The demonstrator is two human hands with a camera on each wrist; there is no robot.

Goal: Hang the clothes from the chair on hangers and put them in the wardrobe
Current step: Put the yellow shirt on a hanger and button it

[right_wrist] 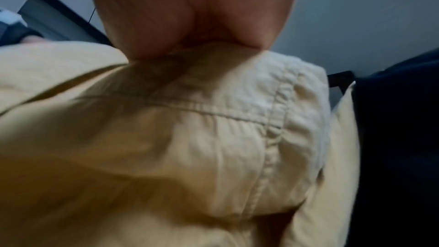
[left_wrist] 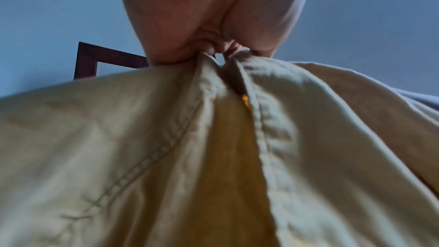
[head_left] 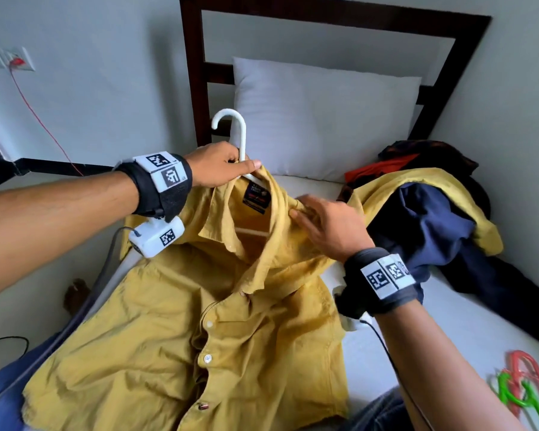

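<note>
Two hands work at the neck of a mustard-yellow shirt spread front-up across the bed. The left hand has its fingers curled round the stem of a white hanger, just under the hook, with the thumb laid along the back of the collar, so it pinches hanger and collar together; the left wrist view shows the same hand bunching the yellow cloth at its fingertips. The hanger's lower bar shows inside the open neck of the shirt. The right hand lies on the shirt's right shoulder beside the collar, fingers fairly straight and close together, pressing on the cloth; whether any fold is pinched underneath cannot be told, and the right wrist view shows only the blurred palm against a seam of the shirt.

Inside the collar sits a dark label with pale and red marks; its writing is too small to read.

Farther along the bed, a pile of clothes, dark blue, yellow and orange, lies just right of the shirt, below a white pillow. Red and green hangers rest at the bed's near right edge.
</note>
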